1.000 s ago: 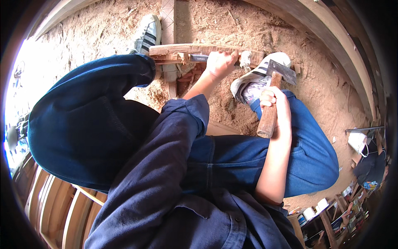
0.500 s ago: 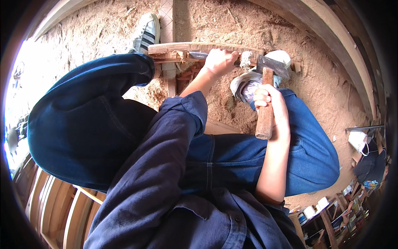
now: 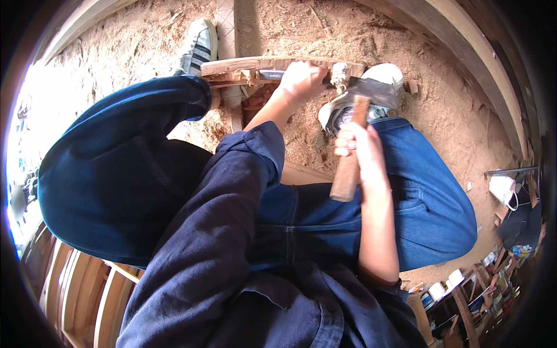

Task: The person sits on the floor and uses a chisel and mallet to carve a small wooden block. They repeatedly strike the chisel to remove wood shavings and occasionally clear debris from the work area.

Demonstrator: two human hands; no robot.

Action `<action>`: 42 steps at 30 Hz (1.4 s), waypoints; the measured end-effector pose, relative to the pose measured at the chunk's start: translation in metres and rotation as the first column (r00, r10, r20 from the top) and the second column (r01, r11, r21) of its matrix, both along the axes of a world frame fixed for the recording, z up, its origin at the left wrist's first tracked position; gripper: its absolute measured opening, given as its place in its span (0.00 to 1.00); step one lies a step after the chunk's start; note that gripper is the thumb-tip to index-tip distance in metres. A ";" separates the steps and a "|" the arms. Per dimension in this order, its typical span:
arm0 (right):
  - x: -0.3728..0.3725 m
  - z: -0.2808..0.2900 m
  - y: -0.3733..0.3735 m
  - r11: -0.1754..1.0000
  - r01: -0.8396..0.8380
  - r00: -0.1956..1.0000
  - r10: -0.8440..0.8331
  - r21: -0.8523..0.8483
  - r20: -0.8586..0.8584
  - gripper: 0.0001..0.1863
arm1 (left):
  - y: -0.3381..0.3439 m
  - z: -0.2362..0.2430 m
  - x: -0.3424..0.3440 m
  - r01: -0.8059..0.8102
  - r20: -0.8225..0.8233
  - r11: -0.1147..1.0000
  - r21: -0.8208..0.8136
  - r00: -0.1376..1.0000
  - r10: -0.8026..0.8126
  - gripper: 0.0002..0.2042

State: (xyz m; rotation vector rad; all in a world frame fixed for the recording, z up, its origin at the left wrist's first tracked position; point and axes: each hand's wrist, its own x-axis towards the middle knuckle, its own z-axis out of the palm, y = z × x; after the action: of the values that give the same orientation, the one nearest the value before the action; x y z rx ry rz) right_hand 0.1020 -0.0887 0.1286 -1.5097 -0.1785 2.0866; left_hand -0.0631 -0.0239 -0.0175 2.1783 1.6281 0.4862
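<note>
My left hand point(image 3: 301, 81) is wrapped round a chisel point(image 3: 270, 75). Its metal blade points left along a curved piece of wood point(image 3: 238, 65), where a notch holds pale splinters. The frayed, whitish butt of the chisel sticks out to the right of my fist. In my right hand point(image 3: 362, 146) is a hammer point(image 3: 347, 178), gripped by its thick wooden handle. Its dark metal head, slightly blurred, lies just right of the chisel's butt; whether the two touch I cannot tell.
A marked wooden beam point(image 3: 227, 35) runs under the workpiece on a sawdust-covered floor point(image 3: 139, 46). My shoes point(image 3: 200, 46) flank the wood at both ends. Curved timbers point(image 3: 458, 35) stand at the far right. A white mask point(image 3: 502, 190) and a cluttered shelf lie to the right.
My right hand has swung the hammer leftward, bringing its head close to the chisel's butt. The left hand keeps its hold on the chisel; the whole view has shifted slightly.
</note>
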 end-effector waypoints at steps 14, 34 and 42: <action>0.018 0.010 0.015 0.777 0.550 0.817 -0.577 0.306 -0.002 0.15 | 0.003 -0.010 -0.007 0.026 -0.025 1.000 0.013 0.999 -0.026 0.21; -0.007 0.034 0.012 0.752 0.400 0.829 -0.540 0.524 0.142 0.16 | -0.003 -0.008 -0.008 -0.061 -0.016 0.997 0.044 0.998 0.062 0.17; 0.043 0.023 0.061 0.773 0.503 0.275 -0.566 -0.386 -0.777 0.07 | -0.011 -0.017 -0.010 -0.033 -0.033 0.996 0.085 0.999 0.036 0.14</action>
State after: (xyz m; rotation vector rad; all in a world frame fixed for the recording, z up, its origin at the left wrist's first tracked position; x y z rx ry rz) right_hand 0.1446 -0.0279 0.1514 -0.2193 0.7220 1.9629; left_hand -0.0731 -0.0345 -0.0342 2.2343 1.6952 0.5389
